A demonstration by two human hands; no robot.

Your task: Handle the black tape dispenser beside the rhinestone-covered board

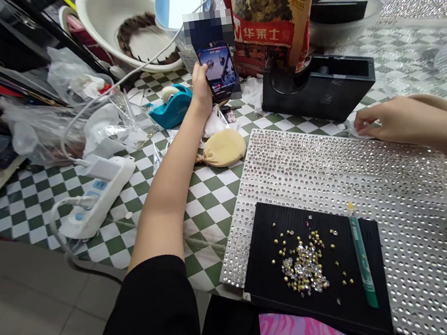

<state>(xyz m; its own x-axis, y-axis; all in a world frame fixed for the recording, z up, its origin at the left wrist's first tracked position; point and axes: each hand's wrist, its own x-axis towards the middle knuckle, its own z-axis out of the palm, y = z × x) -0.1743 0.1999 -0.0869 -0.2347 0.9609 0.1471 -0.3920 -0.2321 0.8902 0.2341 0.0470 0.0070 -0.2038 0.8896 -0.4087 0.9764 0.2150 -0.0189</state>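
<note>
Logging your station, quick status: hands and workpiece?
Left hand holding up phone. Right hand at rhinestone sheet far edge. Loose rhinestones on black board.

The left hand (pixel 201 91), raised with a smartphone (pixel 216 67), could pass down over the checkered worktop (pixel 208 213) between the power strip (pixel 95 192) and the rhinestone sheet (pixel 331 175); a beige pouch (pixel 223 148) sits in that lane. Ahead, a blue tape dispenser (pixel 170 108) and a black dispenser (pixel 318 89) obstruct. The right hand (pixel 399 122) has room over the sheet, short of the black tray (pixel 310 266).
</note>
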